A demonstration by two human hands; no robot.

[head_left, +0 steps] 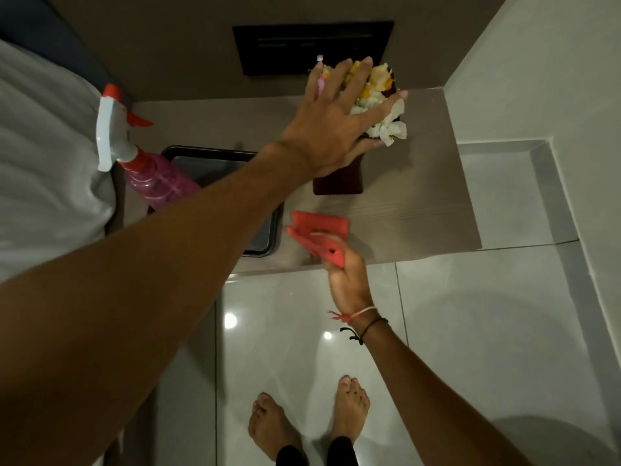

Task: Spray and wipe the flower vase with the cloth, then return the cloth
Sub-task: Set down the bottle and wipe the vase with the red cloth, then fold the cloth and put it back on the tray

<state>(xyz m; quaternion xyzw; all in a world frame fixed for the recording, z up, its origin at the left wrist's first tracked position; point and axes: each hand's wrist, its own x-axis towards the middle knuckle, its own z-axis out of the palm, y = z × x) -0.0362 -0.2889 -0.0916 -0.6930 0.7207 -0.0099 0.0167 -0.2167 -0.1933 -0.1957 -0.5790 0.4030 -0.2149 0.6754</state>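
Note:
A dark red-brown vase (337, 179) stands on the grey-brown shelf (420, 210), holding white and yellow flowers (386, 126). My left hand (336, 122) lies spread over the flowers and the vase's top, thumb against the vase's neck. My right hand (346, 274) holds a folded red cloth (319, 233) at the shelf's front edge, just below the vase and apart from it. A pink spray bottle (158, 179) with a white and red trigger head stands at the left of the shelf, untouched.
A dark rectangular tray (265, 227) lies on the shelf between the bottle and the cloth. A black wall panel (312, 45) is behind the vase. White bedding (43, 156) is at the left. A wall corner rises at the right. My bare feet (309, 422) stand on glossy floor tiles.

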